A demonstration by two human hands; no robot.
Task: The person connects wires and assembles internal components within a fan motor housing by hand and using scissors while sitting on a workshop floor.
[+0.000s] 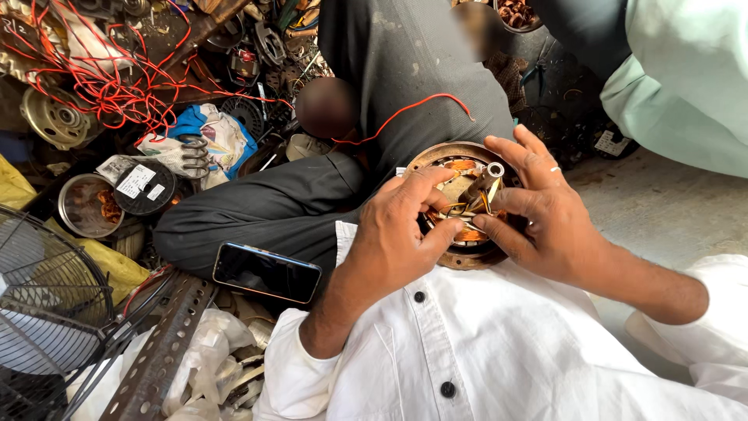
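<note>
Two hands meet over a round motor stator (460,257) resting on the person's lap, and they cover most of it. The left hand (401,230) lies across its near-left part, fingers curled and thumb pressed toward the middle, pinching among the copper windings (465,232); exactly what the fingertips grip is hidden under the knuckles. The right hand (545,214) comes from the other side, fingers spread over the far rim and thumb tucked in against the coils, closed lightly on the stator's edge. Between both thumbs a short metal shaft (485,181) stands up tilted, its hollow end showing. Only a rusty arc of the rim shows beyond and beneath the hands. A thin red wire (405,111) runs away past the left fingers across a dark trouser leg (265,210). Near the left wrist a black phone (266,272) lies on the leg. Another person's pale green sleeve (686,86), beyond the right hand, is cut off by the frame.
</note>
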